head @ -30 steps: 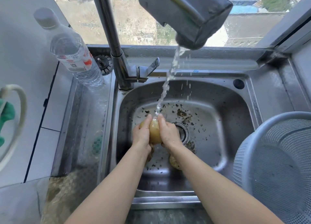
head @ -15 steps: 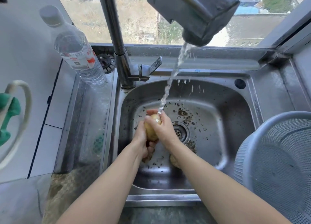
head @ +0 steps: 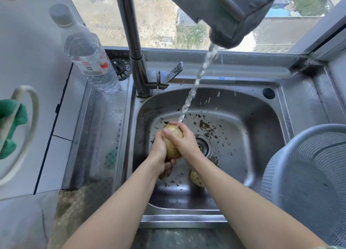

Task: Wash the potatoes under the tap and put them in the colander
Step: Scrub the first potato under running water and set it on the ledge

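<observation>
Kitchen window behind, steel sink [head: 258,117] below it, set in a wet steel tabletop [head: 303,102]. The tap [head: 131,29] is running, and the stream [head: 197,80] slants down to land on the top end of the potato [head: 173,142]. I hold that potato above the sink floor, just left of the drain [head: 203,145].

My left grip [head: 159,151] cups it from the left and underneath, fingers curled round the lower end. My right grip [head: 188,142] wraps the top and right side, fingers curled over it. Both grips are closed on this one potato, which is wet, its long axis running roughly toward me.

A second potato [head: 195,177] lies on the sink floor nearer me, partly hidden by my right forearm. A brownish lump [head: 165,174] sits under my left grip, maybe another potato, but I can't tell.

Dark dirt bits [head: 206,126] are scattered over the sink floor, thickest just behind the drain.

The grey colander [head: 275,177] stands on the tabletop right of the sink, cut off by the frame edge and well apart from my grips. A clear bottle [head: 89,61] stands at the back left, near the tap base. A green thing [head: 9,121] shows at the far left edge, blurred.
</observation>
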Demonstrator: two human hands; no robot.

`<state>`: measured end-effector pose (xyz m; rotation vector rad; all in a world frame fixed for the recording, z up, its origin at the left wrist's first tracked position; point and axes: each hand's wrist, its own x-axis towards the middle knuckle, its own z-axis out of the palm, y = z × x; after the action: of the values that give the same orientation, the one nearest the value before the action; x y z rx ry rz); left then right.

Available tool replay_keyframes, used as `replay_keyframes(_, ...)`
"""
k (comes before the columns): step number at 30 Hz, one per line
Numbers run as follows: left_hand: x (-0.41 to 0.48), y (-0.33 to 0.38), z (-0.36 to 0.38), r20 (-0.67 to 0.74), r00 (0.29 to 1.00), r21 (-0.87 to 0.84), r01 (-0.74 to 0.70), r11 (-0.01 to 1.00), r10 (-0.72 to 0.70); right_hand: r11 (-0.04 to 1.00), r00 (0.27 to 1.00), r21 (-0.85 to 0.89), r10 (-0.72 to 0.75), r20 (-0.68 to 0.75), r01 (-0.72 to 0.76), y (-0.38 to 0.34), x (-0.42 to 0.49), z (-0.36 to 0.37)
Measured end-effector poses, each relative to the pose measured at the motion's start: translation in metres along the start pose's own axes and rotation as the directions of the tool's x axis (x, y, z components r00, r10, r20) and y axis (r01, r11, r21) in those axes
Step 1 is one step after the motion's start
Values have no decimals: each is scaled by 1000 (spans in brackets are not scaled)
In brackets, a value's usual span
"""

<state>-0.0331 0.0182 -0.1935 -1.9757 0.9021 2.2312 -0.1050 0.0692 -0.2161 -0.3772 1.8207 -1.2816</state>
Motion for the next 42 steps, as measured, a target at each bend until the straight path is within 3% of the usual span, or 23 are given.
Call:
replay_keyframes(2,1,-6,0,43,998,98,-53,994,49,996,994,46,77,-72,-74,0,3,0)
replay_keyframes(4,1,-11,1,64,990,211,-139,968,128,952,950,167,281,-139,-258,-7,7,2)
replay_keyframes(6,4,-12,4,44,985,240,-173,955,167,907,916,264,374,-143,-329,-9,7,0)
replay_keyframes(9,5,-6,4,-25,988,162,-147,976,153,928,975,313,221,-28,-201,-1,5,-1)
replay_keyframes(12,5,0,1,-49,997,36,-62,997,64,951,987,270,137,80,-153,5,1,-1)
replay_keyframes(16,6,-7,-1,0,999,54,-38,998,38,935,960,274,260,-99,-225,-5,6,5)
replay_keyframes(19,6,-12,2,10,984,125,-178,976,178,914,924,317,326,-200,-254,-8,9,8)
replay_keyframes(23,3,-6,-3,31,954,202,-297,933,297,839,925,467,366,-104,-280,-1,5,6)
replay_keyframes(28,1,-2,-13,52,983,214,-181,960,174,647,827,561,546,132,-517,-15,7,-7)
replay_keyframes(34,0,1,-16,153,979,283,-173,943,134,647,785,589,619,-34,-485,-6,19,2)
replay_keyframes(36,1,0,-15,104,983,264,-173,949,150,670,804,598,590,-70,-440,-3,16,3)
replay_keyframes(40,4,2,-10,65,995,113,-85,990,78,782,947,558,319,24,-278,-4,5,6)
replay_keyframes(42,4,1,-10,64,996,137,-74,988,66,826,957,508,289,-11,-244,-8,6,6)
